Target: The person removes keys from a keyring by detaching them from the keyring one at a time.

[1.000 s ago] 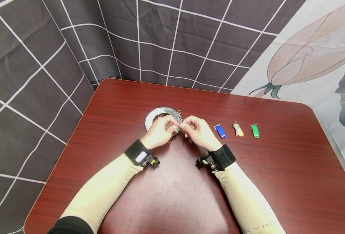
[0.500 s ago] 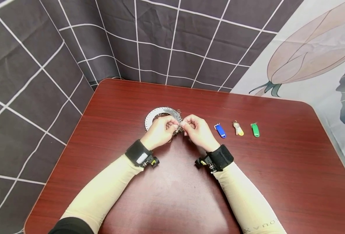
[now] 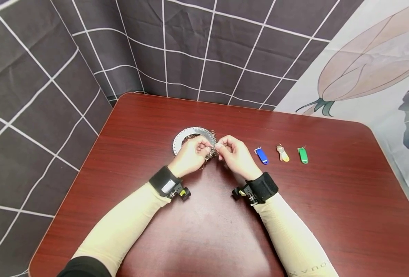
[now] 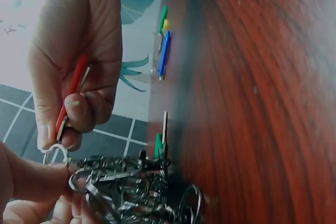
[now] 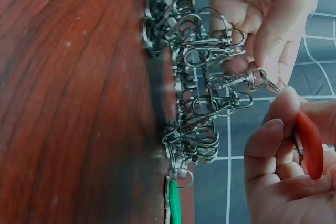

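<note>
A silver ring-shaped plate [image 3: 181, 137] lies on the table, its edge lined with metal snap hooks [image 5: 199, 106]. My left hand [image 3: 188, 157] is at its near right side, thumb and finger pinching one snap hook [image 5: 242, 80] that stands out from the others. Facing it, my right hand [image 3: 237, 157] pinches a key ring [image 4: 55, 150], with a red key tag [image 5: 311, 148] and a metal key [image 4: 84, 80] tucked in its curled fingers. The key ring's end meets the hook between both hands' fingertips. A green tag [image 5: 174, 203] lies by the hooks in the right wrist view.
To the right on the reddish-brown table [image 3: 329, 200] lie a blue key tag [image 3: 261, 156], a yellow key tag with a key [image 3: 282, 153] and a green key tag [image 3: 302, 155], in a row. Dark checked cloth [image 3: 183, 65] hangs behind the table.
My right hand has shifted very slightly, its fingertips a touch farther from the left ones. My left hand, the plate and the row of tags stay in place.
</note>
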Available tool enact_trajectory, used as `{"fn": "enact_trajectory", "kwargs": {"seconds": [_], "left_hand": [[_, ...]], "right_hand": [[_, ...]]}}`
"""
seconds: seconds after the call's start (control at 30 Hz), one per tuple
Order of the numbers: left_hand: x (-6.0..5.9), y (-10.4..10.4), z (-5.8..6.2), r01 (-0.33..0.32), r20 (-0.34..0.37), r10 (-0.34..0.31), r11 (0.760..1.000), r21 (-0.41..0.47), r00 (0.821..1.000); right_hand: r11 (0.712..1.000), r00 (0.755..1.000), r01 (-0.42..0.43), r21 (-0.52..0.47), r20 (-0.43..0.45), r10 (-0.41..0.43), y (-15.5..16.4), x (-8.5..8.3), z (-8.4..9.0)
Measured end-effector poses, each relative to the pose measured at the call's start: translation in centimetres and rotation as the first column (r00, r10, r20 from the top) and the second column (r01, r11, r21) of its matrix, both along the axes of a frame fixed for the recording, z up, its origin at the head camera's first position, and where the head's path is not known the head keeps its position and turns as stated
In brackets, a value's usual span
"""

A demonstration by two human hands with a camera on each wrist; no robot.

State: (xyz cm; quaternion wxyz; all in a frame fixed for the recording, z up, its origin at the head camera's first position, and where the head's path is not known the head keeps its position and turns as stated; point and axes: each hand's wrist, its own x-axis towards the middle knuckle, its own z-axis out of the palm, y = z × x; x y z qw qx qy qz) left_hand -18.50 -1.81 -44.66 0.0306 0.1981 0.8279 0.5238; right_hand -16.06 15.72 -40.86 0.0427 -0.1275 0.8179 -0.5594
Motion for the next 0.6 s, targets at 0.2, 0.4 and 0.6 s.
{"fn": "enact_trajectory", "kwargs": {"seconds": [0.2,0.4,0.6], "left_hand": [[0.1,0.1,-0.2,-0.012,0.003,0.012,0.997,0.082,1.000],[0.2,0.1,-0.2,0.000,-0.031,0.002,0.999,0.046,1.000],[0.1,0.1,0.1,0.017,-0.078,-0.017,1.000,-0.001,0.997]], "right_hand": [[1.000,1.000,0.006,0.015,0.023,-0.006,0.1,0.1,0.3],[1.000,1.000,0.027,-0.002,0.007,-0.027,0.9,-1.2,-3.0],[0.999,0.999,0.037,-0.018,-0.002,-0.037,1.0,-1.5,-3.3]]}}
